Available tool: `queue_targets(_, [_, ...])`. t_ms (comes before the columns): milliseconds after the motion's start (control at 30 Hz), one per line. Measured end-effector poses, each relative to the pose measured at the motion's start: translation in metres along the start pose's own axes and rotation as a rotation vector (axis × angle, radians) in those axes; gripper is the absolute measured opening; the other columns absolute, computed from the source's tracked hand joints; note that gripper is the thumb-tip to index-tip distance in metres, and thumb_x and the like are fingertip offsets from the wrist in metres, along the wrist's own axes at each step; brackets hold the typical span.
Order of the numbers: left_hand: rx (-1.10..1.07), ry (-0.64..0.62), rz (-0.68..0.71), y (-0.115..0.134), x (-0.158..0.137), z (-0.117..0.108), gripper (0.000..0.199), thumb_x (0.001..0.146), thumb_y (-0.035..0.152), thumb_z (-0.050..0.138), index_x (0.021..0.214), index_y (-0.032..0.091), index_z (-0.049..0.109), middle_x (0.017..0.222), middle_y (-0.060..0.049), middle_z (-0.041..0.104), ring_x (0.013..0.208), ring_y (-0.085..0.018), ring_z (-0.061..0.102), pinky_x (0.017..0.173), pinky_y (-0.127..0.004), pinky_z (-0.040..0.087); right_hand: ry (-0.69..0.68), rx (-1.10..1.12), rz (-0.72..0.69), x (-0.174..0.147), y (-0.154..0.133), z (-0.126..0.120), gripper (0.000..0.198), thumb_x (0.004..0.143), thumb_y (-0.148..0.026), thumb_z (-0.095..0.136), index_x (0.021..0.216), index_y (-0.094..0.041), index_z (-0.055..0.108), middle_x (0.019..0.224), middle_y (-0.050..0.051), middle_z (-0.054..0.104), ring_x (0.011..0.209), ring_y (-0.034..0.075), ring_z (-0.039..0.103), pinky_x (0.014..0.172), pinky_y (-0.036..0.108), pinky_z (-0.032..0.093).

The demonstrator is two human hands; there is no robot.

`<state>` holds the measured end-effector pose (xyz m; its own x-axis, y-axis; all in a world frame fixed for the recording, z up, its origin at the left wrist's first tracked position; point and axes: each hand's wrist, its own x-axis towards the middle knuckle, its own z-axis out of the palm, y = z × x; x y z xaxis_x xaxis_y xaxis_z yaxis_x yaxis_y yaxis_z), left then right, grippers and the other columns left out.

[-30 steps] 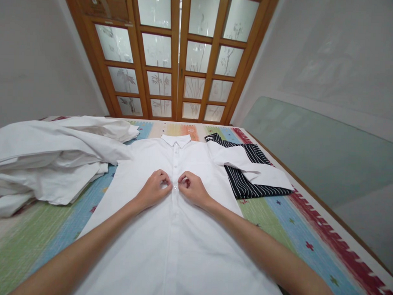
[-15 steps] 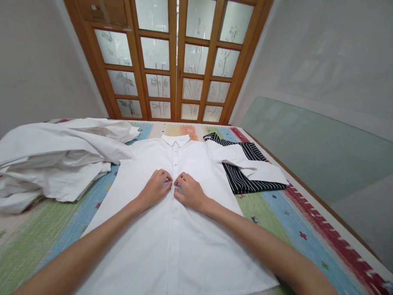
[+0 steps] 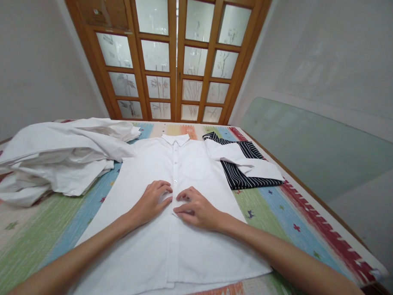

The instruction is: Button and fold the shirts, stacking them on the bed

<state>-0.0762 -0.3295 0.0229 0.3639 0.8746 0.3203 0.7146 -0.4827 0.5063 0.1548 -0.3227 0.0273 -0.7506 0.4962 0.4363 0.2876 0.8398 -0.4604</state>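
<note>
Left hand (image 3: 154,200), thumb parted from fingers, seems empty; can't tell whether right hand (image 3: 197,209), loosely curled, grips shirt (image 3: 202,246); keep placket (image 3: 174,250) flat

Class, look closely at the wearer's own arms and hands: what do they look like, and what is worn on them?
The left hand and right hand are ungloved. Both visible wrists lack a watch or bracelet, and no sleeve covers the forearms in view.
</note>
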Motion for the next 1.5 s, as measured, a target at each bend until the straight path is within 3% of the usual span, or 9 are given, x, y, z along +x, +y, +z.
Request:
queue_targets(200, [-0.015,-0.065,0.016,0.016,-0.017,-0.002,0.017,0.087,0.028,0.060,0.102,0.025,0.065,0.119,-0.006,0.064,0.116,-0.025,0.055,0.101,-0.045,0.041,-0.035,0.165,0.171,0.001,-0.018,-0.006,0.008,0.084,-0.024,0.068,0.085,-0.016,0.070,0.084,0.004,0.062,0.083,0.017,0.056,0.078,0.029,0.047])
queue_targets(367, [-0.023,-0.093,0.036,0.028,-0.021,0.001,0.020,0.082,0.022,0.062,0.101,0.025,0.067,0.116,-0.006,0.064,0.113,-0.025,0.055,0.099,-0.043,0.041,-0.022,0.308,0.436,0.015,-0.018,0.001,0.022,0.086,-0.032,0.065,0.071,-0.016,0.063,0.066,-0.002,0.060,0.061,0.011,0.051,0.059,0.023,0.038])
queue_targets(500, [-0.042,-0.108,0.021,0.036,-0.020,0.002,0.020,0.081,0.027,0.066,0.100,0.025,0.068,0.113,-0.005,0.064,0.109,-0.025,0.055,0.096,-0.042,0.041,-0.031,0.376,0.577,0.023,-0.017,0.004,0.028,0.082,-0.038,0.068,0.066,-0.015,0.063,0.060,-0.002,0.060,0.057,0.010,0.051,0.054,0.022,0.035])
queue_targets(733, [-0.038,-0.100,-0.029,0.038,-0.017,-0.003,0.013,0.085,0.033,0.063,0.093,0.024,0.068,0.102,-0.004,0.065,0.097,-0.023,0.057,0.087,-0.040,0.044,-0.164,0.522,0.731,0.026,-0.011,-0.003,0.005,0.073,-0.015,0.058,0.070,-0.017,0.062,0.045,-0.006,0.055,0.040,0.009,0.050,0.044,0.019,0.035])
queue_targets(1000, [-0.121,-0.113,-0.094,0.038,-0.016,-0.007,0.013,0.085,0.024,0.056,0.091,0.022,0.068,0.092,-0.004,0.065,0.087,-0.020,0.060,0.079,-0.035,0.048,-0.205,0.648,0.741,0.020,0.001,-0.003,0.011,0.072,-0.016,0.054,0.075,-0.017,0.064,0.040,-0.008,0.052,0.034,0.009,0.048,0.037,0.017,0.030])
queue_targets(1500, [-0.189,-0.210,-0.189,0.043,-0.003,-0.014,0.018,0.077,0.019,0.052,0.080,0.021,0.069,0.074,0.000,0.069,0.066,-0.015,0.059,0.064,-0.026,0.045,-0.203,0.671,0.735,0.020,0.001,-0.003,0.013,0.071,-0.015,0.054,0.076,-0.016,0.066,0.040,-0.008,0.052,0.034,0.009,0.048,0.038,0.017,0.030])
